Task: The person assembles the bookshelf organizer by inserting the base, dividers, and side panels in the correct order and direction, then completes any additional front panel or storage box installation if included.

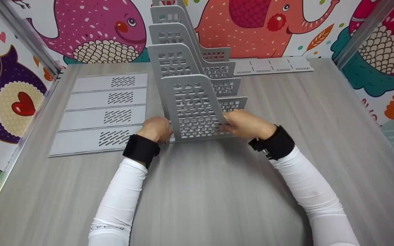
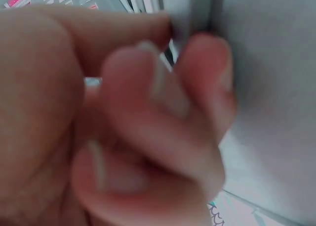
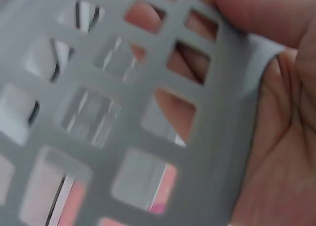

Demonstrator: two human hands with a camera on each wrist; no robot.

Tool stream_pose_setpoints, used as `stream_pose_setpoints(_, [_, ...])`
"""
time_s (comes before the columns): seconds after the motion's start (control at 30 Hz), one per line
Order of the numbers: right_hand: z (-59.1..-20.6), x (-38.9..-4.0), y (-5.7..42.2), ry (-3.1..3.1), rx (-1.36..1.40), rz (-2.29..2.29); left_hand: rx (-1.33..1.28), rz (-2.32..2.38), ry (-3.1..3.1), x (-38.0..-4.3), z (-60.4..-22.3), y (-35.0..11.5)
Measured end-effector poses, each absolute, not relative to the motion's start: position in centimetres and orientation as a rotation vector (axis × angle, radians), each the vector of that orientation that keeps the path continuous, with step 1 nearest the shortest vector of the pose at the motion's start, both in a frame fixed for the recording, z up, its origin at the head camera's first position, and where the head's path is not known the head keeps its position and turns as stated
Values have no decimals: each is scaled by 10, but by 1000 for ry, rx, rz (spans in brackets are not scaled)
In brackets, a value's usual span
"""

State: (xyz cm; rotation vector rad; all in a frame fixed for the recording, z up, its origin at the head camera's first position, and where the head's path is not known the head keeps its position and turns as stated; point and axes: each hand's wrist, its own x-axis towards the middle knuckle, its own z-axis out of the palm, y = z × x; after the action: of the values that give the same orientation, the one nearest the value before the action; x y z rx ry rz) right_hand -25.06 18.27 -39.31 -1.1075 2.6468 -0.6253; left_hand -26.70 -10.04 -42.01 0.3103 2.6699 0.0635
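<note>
A grey file rack [image 1: 185,82] with several upright perforated dividers stands in the middle of the table in the head view. At the lower left corner of its front panel, my left hand [image 1: 156,129] pinches the edge. In the left wrist view the fingers of that hand [image 2: 153,97] are curled, with the tips against a grey upright edge. My right hand [image 1: 248,124] grips the front panel's lower right edge. The right wrist view has its thumb on the near face of the perforated panel [image 3: 222,137], and fingers show through the holes behind.
A flat light-grey slotted panel [image 1: 101,118] with several sections lies on the table [image 1: 217,198] left of the rack. Behind on the right, a narrow slotted strip [image 1: 274,66] lies along the back wall. Printed animal walls [image 1: 248,30] and metal posts [image 1: 368,34] bound the table.
</note>
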Motion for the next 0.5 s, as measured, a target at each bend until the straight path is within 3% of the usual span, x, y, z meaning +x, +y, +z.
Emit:
stream_pose_setpoints(0.27, [-396,-246,175,2652,-1159,-662,276,48,2683,-264,-420,-98])
stream_pose_setpoints(0.5, [-380,-251,207,2566,-1094,-475,297,0,2672,-260,-419,-96])
